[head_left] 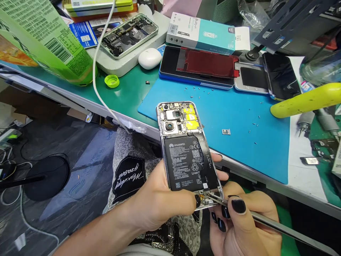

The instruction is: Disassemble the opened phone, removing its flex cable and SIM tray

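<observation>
An opened phone (186, 156) with its black battery, cameras and yellow-covered parts showing is tilted over the lap, in front of the bench edge. My left hand (162, 202) grips its lower end, the thumb on the bottom edge and fingertips showing past the right side. Metal tweezers (282, 227) are held in my right hand (245, 220), its fingers pinched round them. The tweezer tips reach the small parts at the phone's bottom, beside the left thumb; whether they grip anything there is too small to tell.
A blue mat (226, 113) carries small screws and a SIM tray (226, 132). Behind lie another opened phone (130, 35), a white case (149, 58), a box (202, 33) and a red-filmed phone (202, 64). A yellow handle (306, 100) juts in from the right; a white cable (94, 71) hangs left.
</observation>
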{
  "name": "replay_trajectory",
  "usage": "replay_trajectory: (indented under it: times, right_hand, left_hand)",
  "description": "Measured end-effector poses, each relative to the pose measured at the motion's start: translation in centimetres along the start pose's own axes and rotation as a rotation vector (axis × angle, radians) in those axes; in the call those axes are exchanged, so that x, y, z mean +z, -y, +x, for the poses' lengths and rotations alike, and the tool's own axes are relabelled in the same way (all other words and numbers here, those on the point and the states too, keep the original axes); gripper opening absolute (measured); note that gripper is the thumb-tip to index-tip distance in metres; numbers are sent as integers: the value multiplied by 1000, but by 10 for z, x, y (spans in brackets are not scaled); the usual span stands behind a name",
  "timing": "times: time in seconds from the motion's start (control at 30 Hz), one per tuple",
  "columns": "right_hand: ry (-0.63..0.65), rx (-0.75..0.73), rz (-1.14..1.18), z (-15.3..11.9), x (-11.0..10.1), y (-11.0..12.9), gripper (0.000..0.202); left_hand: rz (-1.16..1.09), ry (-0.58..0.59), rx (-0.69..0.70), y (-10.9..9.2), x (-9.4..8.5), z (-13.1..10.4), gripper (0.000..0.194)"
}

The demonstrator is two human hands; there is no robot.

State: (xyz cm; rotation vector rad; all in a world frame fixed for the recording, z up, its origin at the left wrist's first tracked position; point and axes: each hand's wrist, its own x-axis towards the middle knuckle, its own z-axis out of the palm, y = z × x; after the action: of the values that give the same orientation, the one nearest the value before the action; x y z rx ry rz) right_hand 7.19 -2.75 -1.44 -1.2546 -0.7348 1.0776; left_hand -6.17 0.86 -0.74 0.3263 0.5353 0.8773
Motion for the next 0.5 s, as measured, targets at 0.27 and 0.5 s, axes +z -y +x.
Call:
replay_trajectory:
  times: [0.27, 0.5]
  right_hand:
    - [23, -11, 47, 1, -1, -4, 16]
    - [74, -38, 53, -3, -4, 4, 12]
  left_hand:
    - [14, -19, 31, 0, 0, 1, 47]
    - [14, -14, 57, 2, 0, 0, 52]
